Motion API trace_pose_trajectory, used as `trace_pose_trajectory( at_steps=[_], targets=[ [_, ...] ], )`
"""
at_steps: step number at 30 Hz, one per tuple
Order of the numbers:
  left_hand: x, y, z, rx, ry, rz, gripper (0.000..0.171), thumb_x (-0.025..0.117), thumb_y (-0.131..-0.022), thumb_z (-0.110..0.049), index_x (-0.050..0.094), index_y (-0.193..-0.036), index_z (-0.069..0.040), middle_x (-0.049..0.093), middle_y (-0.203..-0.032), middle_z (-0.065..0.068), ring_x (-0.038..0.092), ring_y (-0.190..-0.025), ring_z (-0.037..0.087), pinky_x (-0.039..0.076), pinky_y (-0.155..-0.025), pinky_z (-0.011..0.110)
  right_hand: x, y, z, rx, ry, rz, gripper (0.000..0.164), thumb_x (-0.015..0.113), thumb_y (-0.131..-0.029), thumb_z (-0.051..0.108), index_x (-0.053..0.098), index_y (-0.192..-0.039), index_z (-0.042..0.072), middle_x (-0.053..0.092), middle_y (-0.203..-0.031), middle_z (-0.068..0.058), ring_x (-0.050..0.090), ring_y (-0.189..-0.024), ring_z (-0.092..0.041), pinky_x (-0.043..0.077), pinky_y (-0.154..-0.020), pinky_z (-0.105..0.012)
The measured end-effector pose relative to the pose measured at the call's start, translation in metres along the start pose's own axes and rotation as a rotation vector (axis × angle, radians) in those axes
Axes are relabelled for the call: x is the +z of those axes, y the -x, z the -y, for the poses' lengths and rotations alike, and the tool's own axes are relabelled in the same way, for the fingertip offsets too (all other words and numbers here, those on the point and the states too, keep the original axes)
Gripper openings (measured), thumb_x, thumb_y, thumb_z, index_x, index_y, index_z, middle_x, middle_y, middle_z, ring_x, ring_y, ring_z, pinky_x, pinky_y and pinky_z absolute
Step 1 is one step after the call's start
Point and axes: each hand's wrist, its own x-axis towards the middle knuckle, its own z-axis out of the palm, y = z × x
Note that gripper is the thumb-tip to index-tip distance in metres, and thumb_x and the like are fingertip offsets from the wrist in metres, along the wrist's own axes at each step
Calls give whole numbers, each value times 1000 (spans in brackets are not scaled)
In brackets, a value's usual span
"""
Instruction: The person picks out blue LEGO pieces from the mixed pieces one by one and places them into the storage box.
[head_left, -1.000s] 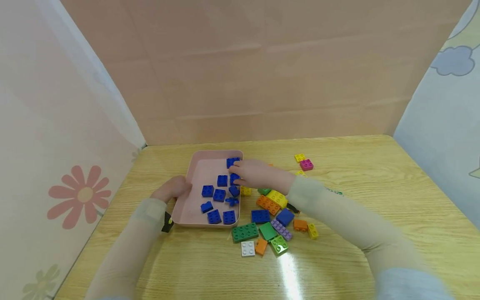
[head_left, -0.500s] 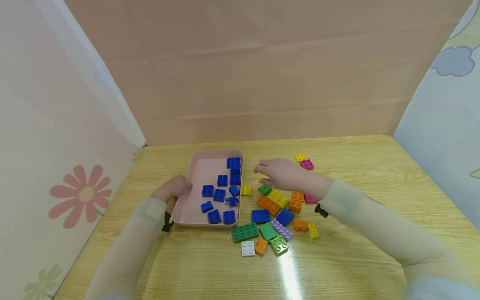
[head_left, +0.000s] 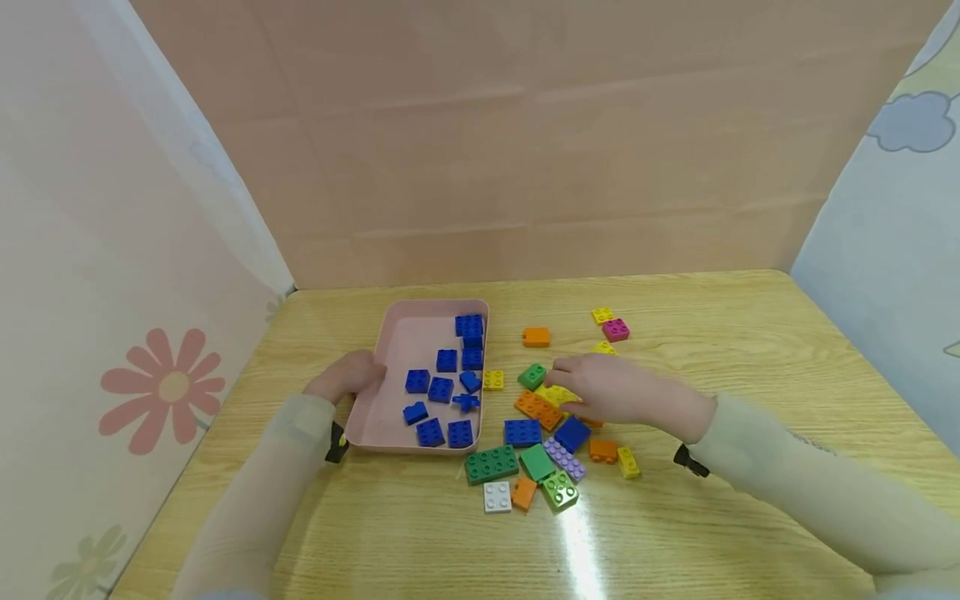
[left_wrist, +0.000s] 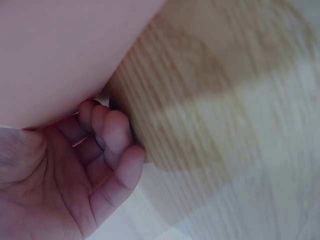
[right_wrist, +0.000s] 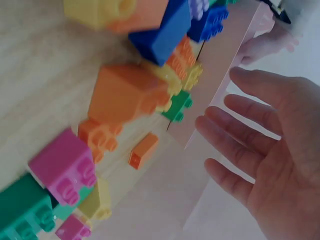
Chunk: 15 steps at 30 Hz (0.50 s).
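My left hand (head_left: 348, 377) grips the left rim of a pink tray (head_left: 408, 315). In the left wrist view its fingers (left_wrist: 117, 131) curl beneath the tray's side (left_wrist: 65, 55). Several blue building bricks (head_left: 440, 389) lie in the tray, mostly towards its right side. My right hand (head_left: 611, 387) hovers over the loose pile with nothing in its grasp; its spread fingers show in the right wrist view. Below it in the head view are a yellow brick (head_left: 553, 395) and an orange brick (head_left: 538, 408). Two blue bricks, one studs up (head_left: 522, 432) and one smooth side up (head_left: 573, 434), lie nearby.
Green (head_left: 491, 464), white (head_left: 497, 497), purple (head_left: 565, 458) and other bricks lie in front of the right hand. Farther back are an orange brick (head_left: 536, 337) and a magenta one (head_left: 616, 329). A papered back wall (head_left: 525, 167) and patterned side panels enclose the table (head_left: 697, 325).
My right hand has drawn back from the tray, now bare, and come down rightward over the pile. A blue brick shows by the tray's right wall where it was. The left hand keeps its place.
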Motion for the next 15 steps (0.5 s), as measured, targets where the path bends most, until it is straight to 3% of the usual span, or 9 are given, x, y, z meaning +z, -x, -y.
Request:
trace_pose_trajectory(
  at_steps=[12,15],
  targets=[
    [0,0,0,-5,12,6,31,43,-101,-24,56,-110,2,57,-85,11,56,-73,23,43,-63,31,16,16,16,-12,-4,71,35,81,-79,20,67,-108,7,59,-92,0,53,-73,-10,49,-68,-29],
    [-1,1,0,-2,17,9,31,43,-101,-24,56,-112,2,57,-86,11,56,-73,23,44,-63,31,19,17,17,-4,-5,86,37,82,-78,18,67,-110,7,61,-96,-2,57,-78,-13,51,-72,-32]
  ],
)
